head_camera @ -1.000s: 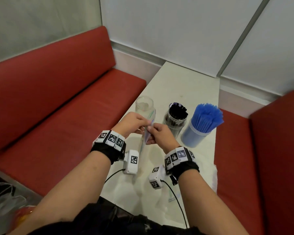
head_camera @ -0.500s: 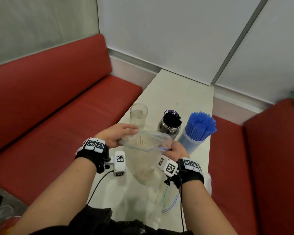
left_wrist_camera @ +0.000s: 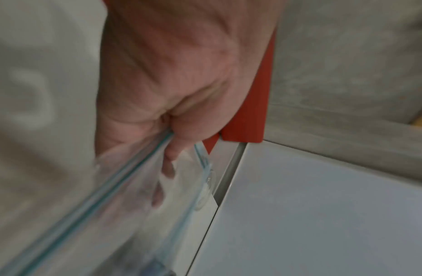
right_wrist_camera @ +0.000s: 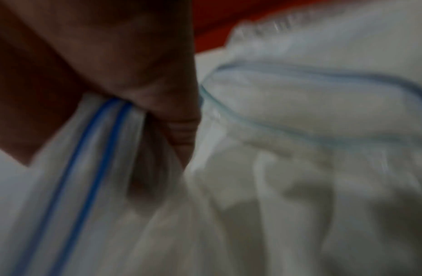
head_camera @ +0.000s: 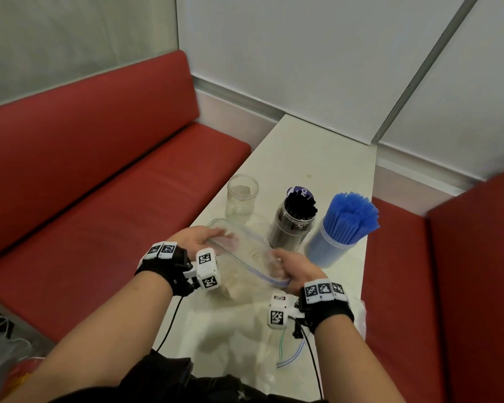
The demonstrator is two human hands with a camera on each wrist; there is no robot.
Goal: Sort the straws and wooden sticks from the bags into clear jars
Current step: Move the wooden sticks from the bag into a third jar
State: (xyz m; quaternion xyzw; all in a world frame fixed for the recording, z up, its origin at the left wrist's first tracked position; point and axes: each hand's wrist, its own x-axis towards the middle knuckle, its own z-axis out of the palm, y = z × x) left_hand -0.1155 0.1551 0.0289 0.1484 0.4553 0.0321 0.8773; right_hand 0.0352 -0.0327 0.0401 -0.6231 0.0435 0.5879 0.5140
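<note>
Both hands holding a zip bag open above the counter [head_camera: 317, 152].
Left hand [head_camera: 197, 239] fingers [left_wrist_camera: 168, 169] and right hand [head_camera: 293, 270] fingers each pinch opposite rims of the zip bag [head_camera: 245, 257]; wooden sticks [head_camera: 239, 286] lie inside, below the fingers.

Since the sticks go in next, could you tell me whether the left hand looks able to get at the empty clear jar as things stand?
Probably not at once: the left hand grips one side of the zip bag. The path itself looks free, as the empty clear jar stands just beyond that hand with nothing between them.
</note>
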